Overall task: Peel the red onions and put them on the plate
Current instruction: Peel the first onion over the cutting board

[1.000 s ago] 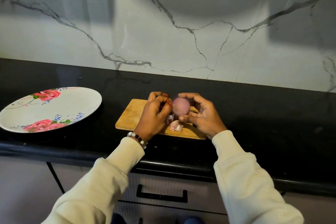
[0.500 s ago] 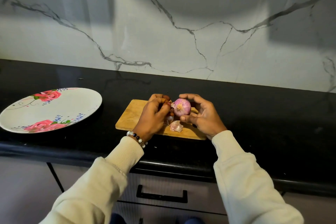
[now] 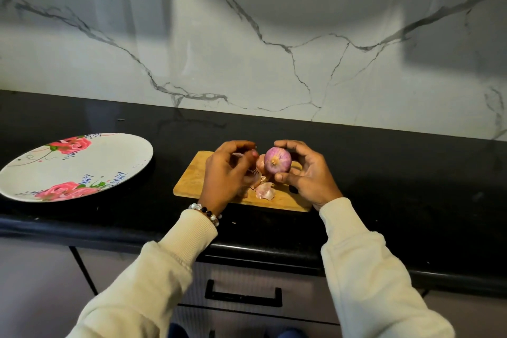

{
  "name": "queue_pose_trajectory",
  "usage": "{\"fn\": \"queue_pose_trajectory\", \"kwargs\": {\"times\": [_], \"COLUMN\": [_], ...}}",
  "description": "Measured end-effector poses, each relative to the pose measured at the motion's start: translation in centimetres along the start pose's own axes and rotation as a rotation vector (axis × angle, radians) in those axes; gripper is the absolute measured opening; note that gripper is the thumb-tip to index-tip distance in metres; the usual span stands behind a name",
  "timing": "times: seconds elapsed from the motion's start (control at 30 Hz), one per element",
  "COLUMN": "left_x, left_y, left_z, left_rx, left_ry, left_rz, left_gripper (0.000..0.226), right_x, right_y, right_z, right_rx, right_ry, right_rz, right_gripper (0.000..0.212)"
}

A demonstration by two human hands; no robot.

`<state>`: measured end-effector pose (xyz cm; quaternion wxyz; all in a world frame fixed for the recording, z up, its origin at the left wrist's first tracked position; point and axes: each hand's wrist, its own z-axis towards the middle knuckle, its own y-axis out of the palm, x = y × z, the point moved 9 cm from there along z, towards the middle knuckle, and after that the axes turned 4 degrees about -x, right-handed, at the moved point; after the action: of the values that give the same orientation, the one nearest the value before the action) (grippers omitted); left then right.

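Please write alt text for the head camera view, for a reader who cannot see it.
The right hand holds a red onion above a wooden cutting board while the left hand pinches a peel strip. A floral plate lies left, without onions.

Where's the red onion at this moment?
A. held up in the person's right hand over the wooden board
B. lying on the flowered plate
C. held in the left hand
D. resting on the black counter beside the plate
A: the right hand grips the red onion above the wooden board; the plate holds no onion.
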<state>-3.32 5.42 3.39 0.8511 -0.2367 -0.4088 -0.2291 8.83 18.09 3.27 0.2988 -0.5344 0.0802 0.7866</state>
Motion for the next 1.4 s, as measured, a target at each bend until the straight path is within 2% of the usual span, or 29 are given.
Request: {"fn": "queue_pose_trajectory", "kwargs": {"times": [0.1, 0.17, 0.47, 0.67, 0.77, 0.83, 0.97, 1.23, 1.4], "left_x": [1.4, 2.2, 3.0, 1.7, 0.2, -0.2, 0.7, 2.3, 2.8], "left_y": [0.9, 1.2, 0.4, 0.4, -0.2, -0.5, -0.6, 1.7, 0.9], "left_z": [-0.1, -0.4, -0.8, -0.3, -0.6, -0.7, -0.5, -0.5, -0.5], "left_rx": [-0.084, -0.102, 0.017, -0.010, 0.009, 0.038, 0.038, -0.120, -0.018], "left_ry": [0.163, 0.244, 0.286, 0.123, -0.116, -0.182, -0.049, 0.267, 0.307], "left_rz": [0.168, 0.257, 0.319, 0.256, -0.094, -0.246, -0.026, 0.396, 0.431], "left_gripper": [0.034, 0.036, 0.013, 0.011, 0.011, 0.013, 0.016, 0.023, 0.022], "right_x": [0.0, 0.0, 0.1, 0.0, -0.3, -0.3, 0.1, 0.5, 0.6], "right_y": [0.1, 0.3, 0.6, 0.8, 0.3, 0.0, -0.3, -0.9, -0.5], "right_z": [0.0, -0.1, 0.0, -0.1, -0.2, -0.3, -0.2, -0.2, -0.2], "right_rx": [-0.007, -0.026, -0.044, -0.052, -0.012, 0.010, 0.039, 0.076, 0.045], "right_ry": [-0.013, 0.001, -0.009, -0.004, 0.004, 0.017, 0.045, 0.073, 0.099], "right_rz": [-0.029, -0.043, -0.085, -0.086, 0.008, 0.057, 0.069, 0.054, 0.035], "right_gripper": [0.061, 0.059, 0.060, 0.060, 0.061, 0.060, 0.061, 0.059, 0.057]}}
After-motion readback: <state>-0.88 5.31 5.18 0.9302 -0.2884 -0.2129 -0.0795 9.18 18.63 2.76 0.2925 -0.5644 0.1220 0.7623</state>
